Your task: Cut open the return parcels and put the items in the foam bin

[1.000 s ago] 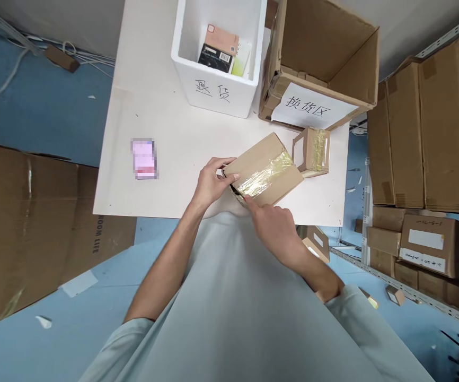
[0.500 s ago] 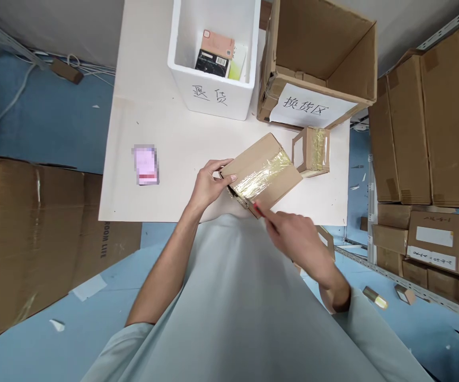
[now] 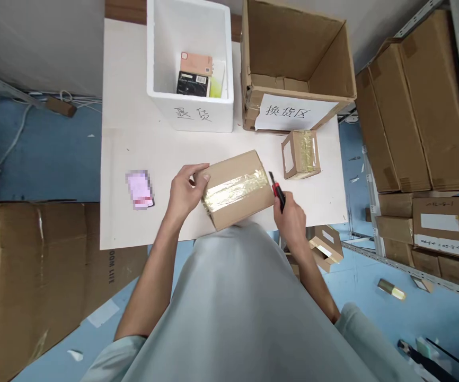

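A brown cardboard box [image 3: 235, 207] with shiny tape along its top lies at the front of the white table [image 3: 166, 151]. My left hand [image 3: 188, 191] grips its left end, thumb on top and the other fingers around the far edge. Just off the box's right end, my right hand [image 3: 292, 216] is closed around a red and black utility knife [image 3: 279, 194], its tip pointing up and away from me. The knife does not touch the box. Behind it stands a smaller taped box [image 3: 308, 154].
At the back stand a white foam bin [image 3: 192, 114] with several small boxes inside and a large open carton [image 3: 249, 114] bearing a paper label. A blurred pink item [image 3: 139, 190] lies at left. Shelved cartons [image 3: 432, 106] line the right; another carton [image 3: 42, 276] stands lower left.
The knife has come away from the box's near left edge and moved right. The box has turned somewhat and shifted left in my left hand. The whole view has shifted too.
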A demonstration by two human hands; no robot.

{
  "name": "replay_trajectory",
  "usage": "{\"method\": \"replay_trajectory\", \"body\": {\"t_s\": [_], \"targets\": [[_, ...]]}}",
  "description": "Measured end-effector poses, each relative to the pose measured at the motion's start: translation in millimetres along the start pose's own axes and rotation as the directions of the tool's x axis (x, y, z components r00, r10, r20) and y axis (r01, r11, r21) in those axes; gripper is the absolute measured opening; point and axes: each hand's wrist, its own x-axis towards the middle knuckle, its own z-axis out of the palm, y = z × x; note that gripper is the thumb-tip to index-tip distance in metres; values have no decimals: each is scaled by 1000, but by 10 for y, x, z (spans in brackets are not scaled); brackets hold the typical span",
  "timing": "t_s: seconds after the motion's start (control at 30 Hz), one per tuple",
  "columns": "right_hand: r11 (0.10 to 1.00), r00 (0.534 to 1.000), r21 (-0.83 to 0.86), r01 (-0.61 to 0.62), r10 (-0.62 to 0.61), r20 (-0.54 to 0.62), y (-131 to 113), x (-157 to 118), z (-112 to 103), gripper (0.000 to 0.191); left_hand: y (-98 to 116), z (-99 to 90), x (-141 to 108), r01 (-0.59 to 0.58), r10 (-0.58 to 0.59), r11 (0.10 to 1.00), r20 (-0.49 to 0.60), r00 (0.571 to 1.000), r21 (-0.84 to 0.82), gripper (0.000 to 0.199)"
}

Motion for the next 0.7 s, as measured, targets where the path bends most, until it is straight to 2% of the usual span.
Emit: {"method": "replay_trajectory", "body": {"t_s": [0.1, 0.2, 0.27, 0.33, 0.4, 0.57, 0.7], "targets": [[999, 998, 41, -27, 24, 56, -30, -146, 46, 31, 267, 155, -90, -139, 143, 960, 4, 990, 243, 42], [997, 997, 71, -39, 34, 66, -13, -170, 52, 34, 521, 439, -189, -361, 317, 895, 195, 928, 263, 38], [996, 996, 78, -50, 44, 72, -5, -165, 14, 36, 611, 626, -228, -449, 375, 863, 303, 876, 232, 37], [996, 996, 80, -50, 44, 78, -17, -169, -59, 41, 627, 762, -249, -463, 381, 857, 327, 865, 226, 38], [996, 996, 81, -27, 20, 83, -50, -184, -152, 47, 599, 835, -265, -444, 368, 869, 313, 875, 219, 38], [999, 988, -2, 33, -32, 151, -167, -197, -341, 57, 536, 867, -323, -430, 365, 878, 285, 886, 210, 38], [993, 980, -100, 61, -40, 197, -221, -156, -375, 58, 532, 889, -366, -428, 368, 877, 268, 890, 218, 39]]}}
